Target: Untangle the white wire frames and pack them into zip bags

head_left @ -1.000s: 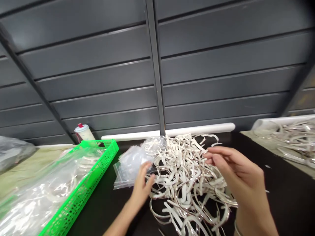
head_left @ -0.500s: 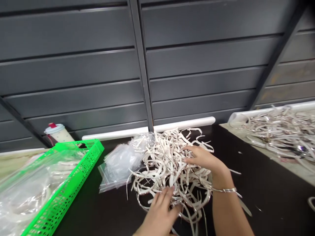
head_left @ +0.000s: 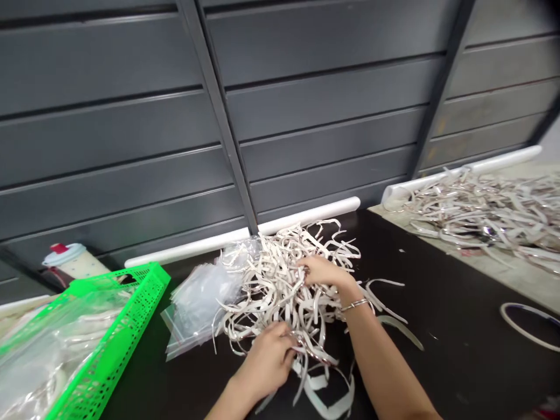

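Observation:
A tangled heap of cream strips with shiny silvery edges (head_left: 266, 297) lies on the dark tabletop (head_left: 437, 326). My left hand (head_left: 265, 364) is at the heap's near edge, its fingers closed around some strips. My right hand (head_left: 324, 271) sits on top of the heap, fingers curled down among the strips, and I cannot see whether they grip any. A thin bracelet (head_left: 354, 304) circles my right wrist. Several loose strips trail out below and to the right of the heap.
Clear zip bags (head_left: 199, 306) lie just left of the heap. Further left, a bright green plastic crate (head_left: 116, 326) holds bagged strips. A lidded bottle (head_left: 65, 262) stands behind it. At right, a beige mat (head_left: 516, 262) bears a second heap (head_left: 481, 213). A grey panelled wall rises behind.
The view has swung right, shifting everything left in the picture. My right hand has moved left across the heap, and my left hand has moved up against it. More strips lie spread below the heap.

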The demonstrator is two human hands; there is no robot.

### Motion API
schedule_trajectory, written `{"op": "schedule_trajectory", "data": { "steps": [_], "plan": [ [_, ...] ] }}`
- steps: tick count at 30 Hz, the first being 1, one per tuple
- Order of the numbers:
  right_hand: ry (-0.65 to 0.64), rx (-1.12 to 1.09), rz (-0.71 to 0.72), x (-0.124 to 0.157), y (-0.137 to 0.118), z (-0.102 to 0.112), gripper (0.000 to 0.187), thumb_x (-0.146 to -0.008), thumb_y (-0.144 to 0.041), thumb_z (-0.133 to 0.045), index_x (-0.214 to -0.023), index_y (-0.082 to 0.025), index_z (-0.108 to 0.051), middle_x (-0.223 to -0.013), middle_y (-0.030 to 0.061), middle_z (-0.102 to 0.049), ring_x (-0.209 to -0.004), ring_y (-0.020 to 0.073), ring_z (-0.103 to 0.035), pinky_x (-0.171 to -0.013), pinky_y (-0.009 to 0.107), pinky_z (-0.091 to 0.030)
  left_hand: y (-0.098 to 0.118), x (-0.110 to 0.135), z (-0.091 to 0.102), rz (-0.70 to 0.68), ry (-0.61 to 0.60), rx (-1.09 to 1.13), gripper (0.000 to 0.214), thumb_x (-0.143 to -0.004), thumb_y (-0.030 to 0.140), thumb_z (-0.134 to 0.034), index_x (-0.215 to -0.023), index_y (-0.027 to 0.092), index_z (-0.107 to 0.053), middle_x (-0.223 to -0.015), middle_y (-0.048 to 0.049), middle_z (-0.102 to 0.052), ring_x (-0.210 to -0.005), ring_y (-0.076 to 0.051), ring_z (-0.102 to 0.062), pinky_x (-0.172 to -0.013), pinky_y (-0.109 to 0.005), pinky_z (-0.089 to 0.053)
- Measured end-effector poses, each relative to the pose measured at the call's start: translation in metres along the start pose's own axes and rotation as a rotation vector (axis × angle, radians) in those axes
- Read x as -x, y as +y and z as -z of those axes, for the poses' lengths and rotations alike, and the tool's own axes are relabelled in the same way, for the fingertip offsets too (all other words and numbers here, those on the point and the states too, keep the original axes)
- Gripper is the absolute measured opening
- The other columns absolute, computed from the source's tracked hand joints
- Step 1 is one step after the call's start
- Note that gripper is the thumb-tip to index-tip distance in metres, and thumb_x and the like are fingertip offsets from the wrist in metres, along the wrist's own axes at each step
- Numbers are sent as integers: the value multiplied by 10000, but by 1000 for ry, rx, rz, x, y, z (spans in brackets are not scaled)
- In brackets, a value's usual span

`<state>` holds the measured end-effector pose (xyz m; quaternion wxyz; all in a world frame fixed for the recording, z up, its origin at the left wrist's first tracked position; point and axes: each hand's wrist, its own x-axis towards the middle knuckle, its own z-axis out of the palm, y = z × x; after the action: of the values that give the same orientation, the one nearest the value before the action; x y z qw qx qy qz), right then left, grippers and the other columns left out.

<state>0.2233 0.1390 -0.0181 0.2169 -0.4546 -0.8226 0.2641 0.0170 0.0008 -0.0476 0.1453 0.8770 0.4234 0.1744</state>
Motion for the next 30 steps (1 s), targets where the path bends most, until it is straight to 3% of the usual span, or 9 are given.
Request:
{"op": "schedule_trajectory", "data": {
  "steps": [5,10,14,17,22,26,27,29,30],
  "plan": [
    [370,-150,34,7,-18,16,305,-667,-99,-538,-908,-204,-692,-826,-14,-694,-765,177,-621,-692,244,-443,-14,-20,44,71,259,154,143,-769,162,-558,-659,198,-642,-699,-19,-602,-645,-163,-567,-615,-280,-471],
    [708,-248,11,11,-38,21,359,-756,-185,-541,-1102,-195,-635,-1048,49,-671,-911,214,-608,-817,300,-451,-50,-63,94,241,440,138,126,-743,281,-550,-714,180,-620,-739,-26,-587,-689,-177,-558,-621,-287,-480],
    [842,-294,13,14,-47,23,368,-753,-215,-562,-1110,-170,-637,-1047,72,-664,-899,224,-605,-822,319,-459,-85,-102,100,389,461,139,224,-798,263,-428,-858,151,-613,-811,-45,-609,-678,-167,-589,-565,-262,-501],
    [905,-346,8,15,-50,24,352,-736,-248,-590,-1067,-150,-659,-941,67,-675,-801,215,-603,-771,318,-466,-101,-114,93,448,365,79,140,-707,196,-560,-819,153,-634,-820,-55,-647,-759,-205,-624,-673,-327,-524],
    [909,-410,-59,15,-47,28,266,-721,-289,-603,-948,-172,-676,-770,17,-655,-673,182,-558,-687,296,-453,-101,-79,93,487,295,-64,154,-671,175,-627,-814,193,-679,-978,-100,-678,-1129,-339,-540,-937,-460,-426],
    [915,-442,-66,15,-44,29,312,-714,-313,-604,-977,-154,-658,-805,37,-670,-706,194,-577,-706,304,-461,-69,-18,81,487,374,-166,238,-820,249,-500,-964,161,-668,-1215,-164,-583,-1159,-348,-522,-991,-511,-375],
    [908,-447,-63,15,-44,27,326,-721,-319,-596,-992,-148,-651,-824,46,-675,-719,196,-586,-711,307,-464,-57,-2,71,443,417,-189,267,-847,283,-482,-1027,172,-647,-1236,-152,-571,-1164,-322,-521,-995,-480,-387],
    [879,-447,-51,11,-46,21,339,-739,-323,-571,-1015,-139,-638,-858,61,-680,-740,199,-603,-716,307,-472,-30,27,44,87,490,-305,286,-862,307,-506,-1108,207,-610,-1186,-122,-609,-1134,-281,-547,-961,-438,-435],
    [856,-440,-42,8,-48,17,335,-747,-320,-558,-1017,-139,-636,-864,63,-682,-743,198,-611,-712,305,-476,-18,38,28,-107,420,-354,316,-857,310,-531,-1154,218,-587,-1196,-114,-611,-1151,-270,-537,-982,-434,-420]
  ]
}}
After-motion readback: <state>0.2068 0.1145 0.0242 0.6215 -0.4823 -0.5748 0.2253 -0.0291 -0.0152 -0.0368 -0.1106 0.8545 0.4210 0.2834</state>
